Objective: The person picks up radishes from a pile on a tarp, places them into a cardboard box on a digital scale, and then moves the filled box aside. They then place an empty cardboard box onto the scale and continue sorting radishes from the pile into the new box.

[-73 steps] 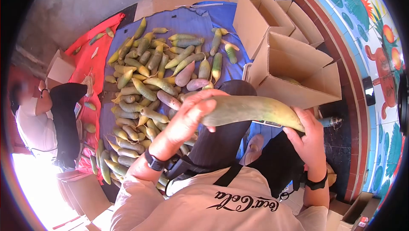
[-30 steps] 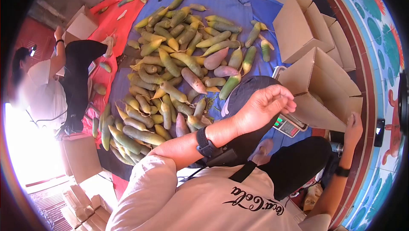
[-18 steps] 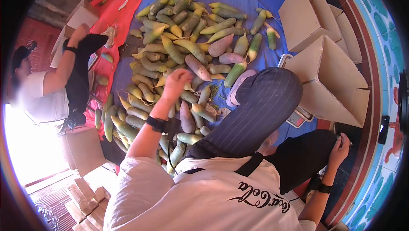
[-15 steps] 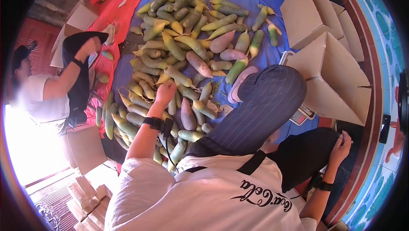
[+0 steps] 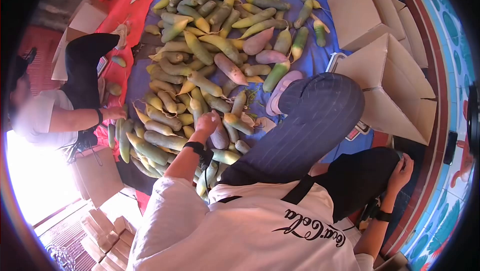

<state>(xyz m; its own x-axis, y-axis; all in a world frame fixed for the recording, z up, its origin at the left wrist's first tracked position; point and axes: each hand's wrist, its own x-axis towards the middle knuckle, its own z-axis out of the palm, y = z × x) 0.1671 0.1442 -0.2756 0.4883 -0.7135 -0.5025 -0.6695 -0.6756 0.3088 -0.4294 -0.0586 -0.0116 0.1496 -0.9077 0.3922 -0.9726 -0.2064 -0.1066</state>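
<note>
My left hand (image 5: pixel 206 124) is low over a heap of long green radishes (image 5: pixel 167 140). Its fingers are closed around the upper end of a purplish radish (image 5: pixel 219 138), which still lies among the green ones. Part of that radish is hidden under the fingers. Other pinkish radishes (image 5: pixel 231 69) lie farther up the heap. My right hand (image 5: pixel 400 173) rests on my right knee with its fingers spread and holds nothing.
Blue sheeting (image 5: pixel 320 1) and red sheeting (image 5: pixel 131 8) lie under the radishes. Open cardboard boxes (image 5: pixel 395 91) stand at the right, beside a scale (image 5: pixel 356 132). Another person (image 5: pixel 65 111) sits at the left, one hand near the heap's edge. My bent leg (image 5: pixel 310 121) borders the heap.
My left hand has moved right and down, from above the green radishes onto the purplish one. The other person's hand has dropped from knee height to the heap's left edge. My right hand stays put.
</note>
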